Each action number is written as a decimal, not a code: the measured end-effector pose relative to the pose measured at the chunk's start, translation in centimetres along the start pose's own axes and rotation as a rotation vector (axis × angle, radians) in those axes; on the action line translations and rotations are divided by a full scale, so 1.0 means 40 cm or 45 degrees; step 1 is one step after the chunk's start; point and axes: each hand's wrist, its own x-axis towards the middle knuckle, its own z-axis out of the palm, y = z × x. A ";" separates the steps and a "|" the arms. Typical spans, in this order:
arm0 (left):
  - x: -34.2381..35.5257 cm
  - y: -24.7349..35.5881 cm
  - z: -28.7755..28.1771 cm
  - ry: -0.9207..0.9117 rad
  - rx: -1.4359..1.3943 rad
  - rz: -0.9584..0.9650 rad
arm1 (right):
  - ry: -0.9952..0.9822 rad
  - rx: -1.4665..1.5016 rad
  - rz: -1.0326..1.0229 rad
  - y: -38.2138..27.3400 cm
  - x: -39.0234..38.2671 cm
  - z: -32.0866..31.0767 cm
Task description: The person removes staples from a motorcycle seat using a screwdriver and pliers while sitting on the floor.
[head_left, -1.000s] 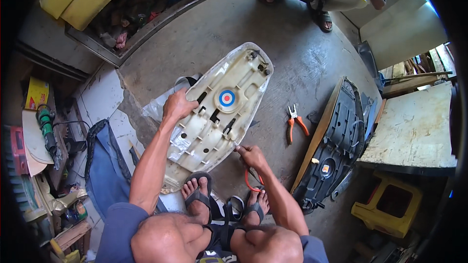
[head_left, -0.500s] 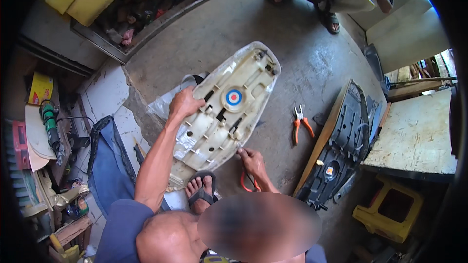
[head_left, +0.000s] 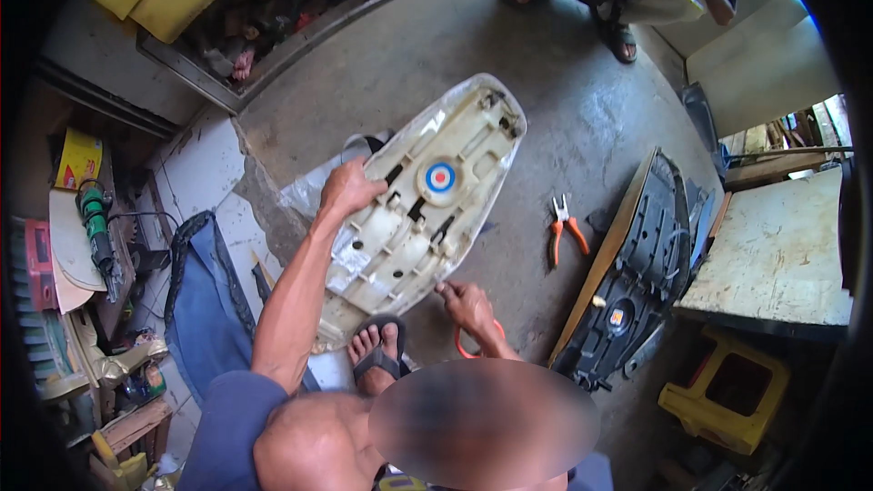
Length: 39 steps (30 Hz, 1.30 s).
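A pale motorcycle seat base (head_left: 479, 156) lies slanted before me, its ribbed underside up, with a round blue, white and red sticker in the middle. Thin clear or whitish sheeting wraps its edge. My left hand (head_left: 350, 189) is closed on the left side of the base, thumb over the ribs. At the lower right edge, my right hand (head_left: 471, 307) is closed, its fingertips pinched near the rim; what is in them is too small to make out. An orange loop handle (head_left: 461, 343) shows beneath the right wrist. My sandalled foot (head_left: 376, 350) is against the near end.
Orange-handled pliers (head_left: 567, 229) lie on the floor at right, before a black seat base (head_left: 637, 264). A yellow plastic frame (head_left: 727, 391) sits lower right. Left are a blue seat cover (head_left: 207, 295) and a green power tool (head_left: 95, 218). Another person's sandalled foot (head_left: 621, 42) is at the back.
My right hand has shifted slightly left and down along the rim. More of the orange loop shows right of the wrist. My left hand keeps its hold on the seat base.
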 end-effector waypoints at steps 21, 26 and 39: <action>-0.020 -0.018 -0.018 -0.052 -0.019 0.031 | -0.002 -0.956 -0.262 -0.112 -0.016 0.011; -0.002 0.016 -0.024 -0.036 0.016 -0.036 | -0.062 -0.843 -0.149 -0.135 -0.009 0.056; -0.028 -0.020 -0.008 -0.034 -0.032 0.000 | -0.052 -0.803 -0.155 -0.131 -0.020 0.030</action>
